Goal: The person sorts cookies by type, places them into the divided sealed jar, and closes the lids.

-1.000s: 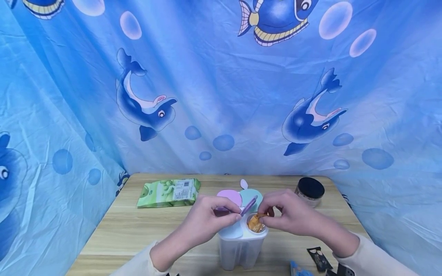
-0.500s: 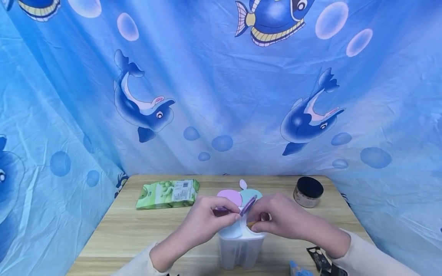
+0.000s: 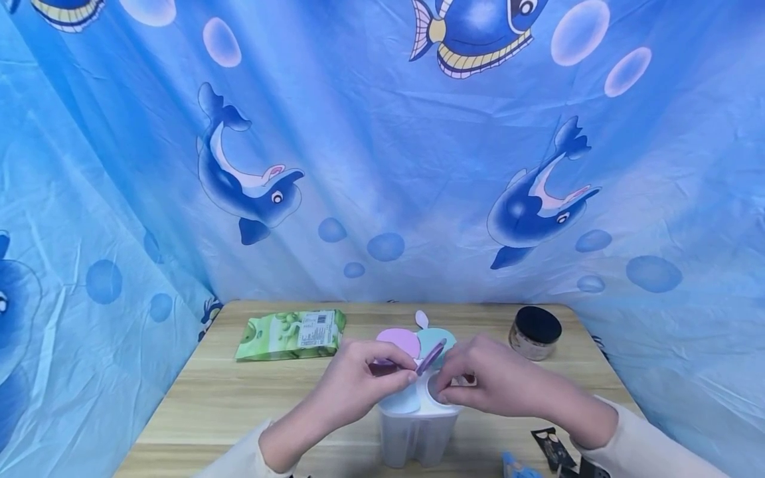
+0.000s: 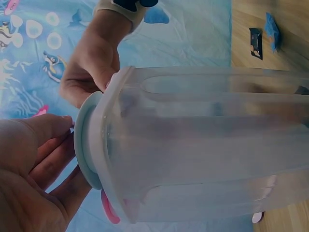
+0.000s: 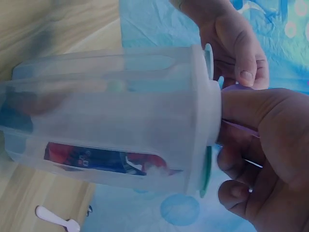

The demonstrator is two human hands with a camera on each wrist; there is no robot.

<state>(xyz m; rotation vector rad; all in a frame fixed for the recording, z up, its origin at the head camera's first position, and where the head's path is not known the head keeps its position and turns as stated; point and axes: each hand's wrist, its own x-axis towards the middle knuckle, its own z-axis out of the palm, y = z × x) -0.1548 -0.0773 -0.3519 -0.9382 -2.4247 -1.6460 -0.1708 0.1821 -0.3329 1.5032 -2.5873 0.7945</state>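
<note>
A translucent storage container [image 3: 415,441] with a white top stands on the table between both hands. Its top carries round lids: a pink lid [image 3: 398,340], a green lid [image 3: 434,336] and a pale blue lid [image 3: 399,401]. My left hand [image 3: 358,377] pinches a purple lid [image 3: 431,357] and keeps it tilted up. My right hand [image 3: 496,382] is at the uncovered round opening beside it, thumb and index fingertips dipping past the rim. Those tips are hidden, and I cannot tell whether they hold anything. Through the wall, a red and blue packet [image 5: 106,159] shows inside.
A green bag [image 3: 289,335] lies at the back left. At the back right stands a jar [image 3: 534,334] with a black lid. A black packet [image 3: 552,448] and a blue packet [image 3: 518,467] lie front right. Behind the container is a small spoon [image 5: 55,218].
My right hand has lowered to the opening, and the orange wrapped piece seen there earlier is out of sight. The left hand stays put with the purple lid.
</note>
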